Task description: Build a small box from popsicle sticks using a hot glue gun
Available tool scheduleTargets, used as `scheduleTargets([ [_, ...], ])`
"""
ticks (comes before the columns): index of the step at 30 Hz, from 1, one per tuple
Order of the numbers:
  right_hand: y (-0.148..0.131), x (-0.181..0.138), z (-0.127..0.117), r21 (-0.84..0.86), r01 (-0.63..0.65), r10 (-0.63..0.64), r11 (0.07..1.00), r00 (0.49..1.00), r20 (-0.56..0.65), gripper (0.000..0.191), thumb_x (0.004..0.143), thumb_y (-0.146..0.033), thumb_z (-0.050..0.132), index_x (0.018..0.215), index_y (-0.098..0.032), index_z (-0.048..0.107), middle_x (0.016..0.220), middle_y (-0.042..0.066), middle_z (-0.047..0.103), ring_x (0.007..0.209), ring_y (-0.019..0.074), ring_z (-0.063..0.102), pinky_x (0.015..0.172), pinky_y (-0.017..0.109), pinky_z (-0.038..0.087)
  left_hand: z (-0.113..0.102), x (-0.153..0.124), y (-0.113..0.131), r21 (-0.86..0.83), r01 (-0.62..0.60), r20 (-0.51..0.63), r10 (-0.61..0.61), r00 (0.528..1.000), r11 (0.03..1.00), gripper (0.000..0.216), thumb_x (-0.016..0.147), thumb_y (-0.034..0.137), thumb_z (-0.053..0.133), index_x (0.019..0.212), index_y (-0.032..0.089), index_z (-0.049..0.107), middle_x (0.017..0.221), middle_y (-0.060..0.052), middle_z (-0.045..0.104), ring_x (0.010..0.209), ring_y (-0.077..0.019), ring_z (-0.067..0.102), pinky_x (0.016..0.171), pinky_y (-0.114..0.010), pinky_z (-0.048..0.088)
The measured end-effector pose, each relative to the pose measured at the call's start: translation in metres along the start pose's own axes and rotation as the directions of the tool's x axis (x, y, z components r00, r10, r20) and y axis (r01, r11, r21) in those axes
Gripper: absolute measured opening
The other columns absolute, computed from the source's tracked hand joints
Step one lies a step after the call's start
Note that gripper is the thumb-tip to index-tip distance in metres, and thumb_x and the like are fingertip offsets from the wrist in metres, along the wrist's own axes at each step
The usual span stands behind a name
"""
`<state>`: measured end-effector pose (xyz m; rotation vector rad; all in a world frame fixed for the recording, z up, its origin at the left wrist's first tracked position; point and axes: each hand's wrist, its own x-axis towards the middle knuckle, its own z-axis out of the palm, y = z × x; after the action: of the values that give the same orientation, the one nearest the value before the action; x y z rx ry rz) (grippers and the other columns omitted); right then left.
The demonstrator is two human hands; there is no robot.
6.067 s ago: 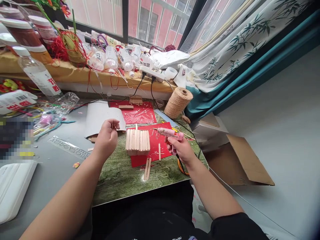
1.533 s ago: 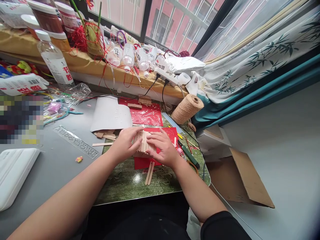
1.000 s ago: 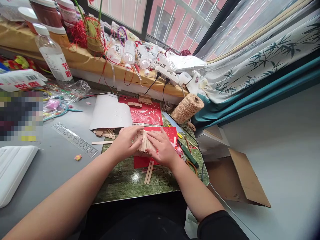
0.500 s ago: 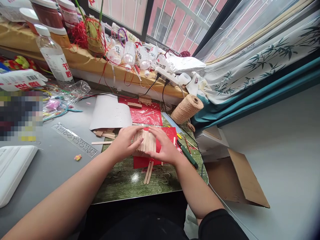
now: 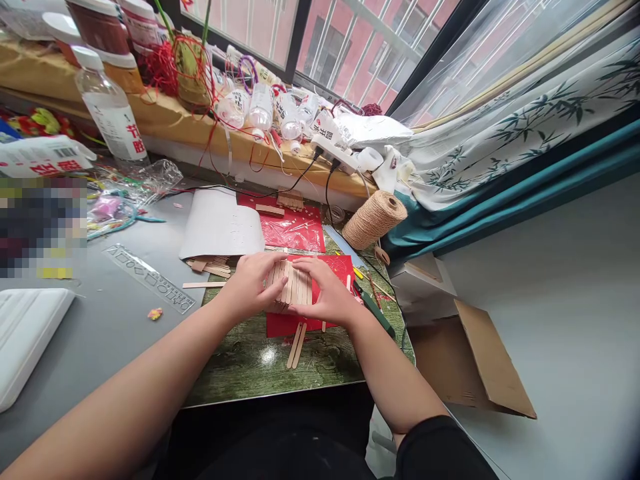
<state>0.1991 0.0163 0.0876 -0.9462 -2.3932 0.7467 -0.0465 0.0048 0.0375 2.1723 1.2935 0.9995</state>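
Observation:
A panel of craft sticks (image 5: 295, 285) laid side by side sits over a red sheet (image 5: 334, 267) in front of me. My left hand (image 5: 256, 285) is closed on its left side, thumb on the near top and fingers at the far edge. My right hand (image 5: 327, 293) curves round the right side, with fingertips on the far edge and thumb at the near edge. What lies under the panel is hidden. Two loose craft sticks (image 5: 297, 345) rest just below the red sheet, on the green wood-patterned table (image 5: 235, 373).
A green-handled tool (image 5: 375, 310) lies right of my right hand, near a twine spool (image 5: 375, 219). Behind are a curved white sheet (image 5: 220, 223) over more sticks and another red sheet (image 5: 295, 230). A clear stencil ruler (image 5: 150, 277) lies left. An open cardboard box (image 5: 480, 360) stands right.
My right hand has shifted slightly left, closer against the panel's right side. My left hand stays almost where it was; the view has tilted a little.

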Motion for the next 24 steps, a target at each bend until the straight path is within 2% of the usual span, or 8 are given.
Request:
scheduleTargets([
  [7, -0.0020, 0.0049, -0.0035, -0.068, 0.003, -0.001, 0.998, 1.000, 0.030, 0.086, 0.074, -0.049, 0.095, 0.148, -0.028, 0.057, 0.145, 0.013, 0.060, 0.141, 0.0345, 0.053, 0.121, 0.059, 0.045, -0.0012, 0.0002, 0.0027, -0.008, 0.010, 0.006, -0.010, 1.000, 1.000, 0.049, 0.102, 0.045, 0.053, 0.145, 0.022, 0.055, 0.150, -0.012, 0.065, 0.141, -0.0324, 0.058, 0.120, -0.055, 0.036],
  [14, 0.0010, 0.0028, -0.0026, -0.107, 0.027, -0.024, 0.994, 0.999, 0.030, 0.088, 0.077, -0.055, 0.093, 0.152, -0.026, 0.056, 0.150, 0.016, 0.058, 0.145, 0.0345, 0.050, 0.124, 0.057, 0.043, -0.0027, 0.0004, 0.0047, -0.011, 0.024, 0.013, -0.024, 1.000, 1.000, 0.048, 0.102, 0.047, 0.051, 0.144, 0.023, 0.056, 0.150, -0.013, 0.065, 0.141, -0.0332, 0.058, 0.120, -0.056, 0.036],
  [18, 0.0008, 0.0001, -0.0024, -0.160, 0.066, -0.068, 0.985, 0.998, -0.008, 0.080, 0.078, -0.055, 0.092, 0.146, -0.025, 0.062, 0.154, 0.017, 0.056, 0.147, 0.0355, 0.050, 0.125, 0.061, 0.042, -0.0023, -0.0001, 0.0039, 0.001, 0.027, 0.010, -0.027, 1.000, 1.000, 0.048, 0.102, 0.045, 0.052, 0.144, 0.023, 0.057, 0.150, -0.013, 0.065, 0.141, -0.0337, 0.058, 0.118, -0.056, 0.037],
  [20, 0.0011, -0.0011, -0.0021, -0.207, 0.088, -0.094, 0.974, 0.995, -0.018, 0.076, 0.079, -0.057, 0.091, 0.142, -0.024, 0.065, 0.152, 0.017, 0.058, 0.146, 0.0362, 0.052, 0.127, 0.064, 0.038, -0.0022, -0.0004, 0.0037, 0.002, 0.021, 0.013, -0.021, 1.000, 1.000, 0.048, 0.101, 0.044, 0.052, 0.144, 0.023, 0.057, 0.150, -0.013, 0.065, 0.141, -0.0339, 0.057, 0.118, -0.056, 0.037],
  [24, 0.0023, -0.0017, -0.0015, -0.332, 0.139, -0.139, 0.933, 0.990, 0.025, 0.074, 0.083, -0.059, 0.085, 0.143, -0.022, 0.064, 0.148, 0.016, 0.065, 0.147, 0.0381, 0.053, 0.134, 0.069, 0.020, -0.0026, -0.0006, 0.0041, -0.004, 0.014, 0.008, -0.014, 1.000, 1.000, 0.048, 0.101, 0.045, 0.054, 0.143, 0.023, 0.058, 0.149, -0.012, 0.066, 0.140, -0.0342, 0.058, 0.119, -0.056, 0.038],
])
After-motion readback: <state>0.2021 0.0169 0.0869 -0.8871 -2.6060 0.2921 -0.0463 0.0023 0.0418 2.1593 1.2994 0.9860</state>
